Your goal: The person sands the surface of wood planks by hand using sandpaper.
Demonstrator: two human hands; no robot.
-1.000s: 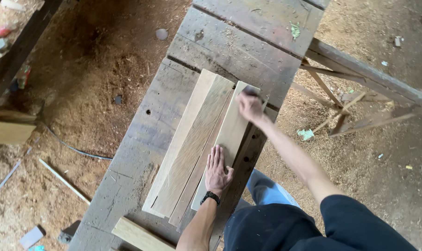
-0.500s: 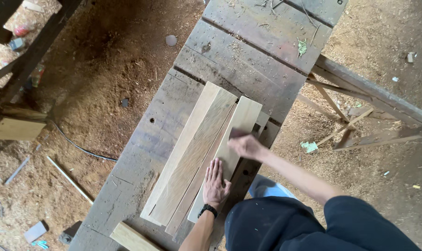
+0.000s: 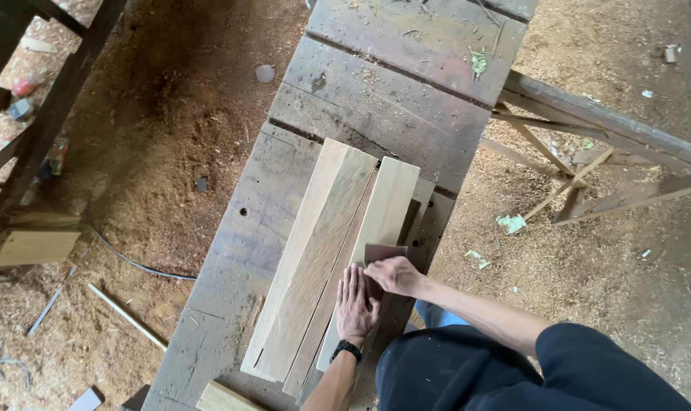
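Pale, fresh-cut timber lies stacked on the weathered grey plank workbench, and I count at least three long light boards side by side, with the ends of more showing beneath them, so I cannot give a sure total. The narrow pale wooden board on the right side of the stack is the one under my hands. My left hand lies flat and fully open on its near end, fingers stretched out together, pressing down and gripping nothing. My right hand sits just beyond it, touching it, fingers curled over a small brownish rectangular sheet of sandpaper that it holds against the board face. The wide pale wooden board on the left of the stack is untouched. The stack sits close to the bench's right edge, with the board I work almost at the drop; to the left a strip of bare bench runs alongside, and beyond the far ends of the boards the bench top stretches away with only a few shavings and one small green scrap. One pale wooden offcut rests at the bench's near end. The sawdust-covered dirt floor surrounds everything, and one grey wooden trestle stands to the right.
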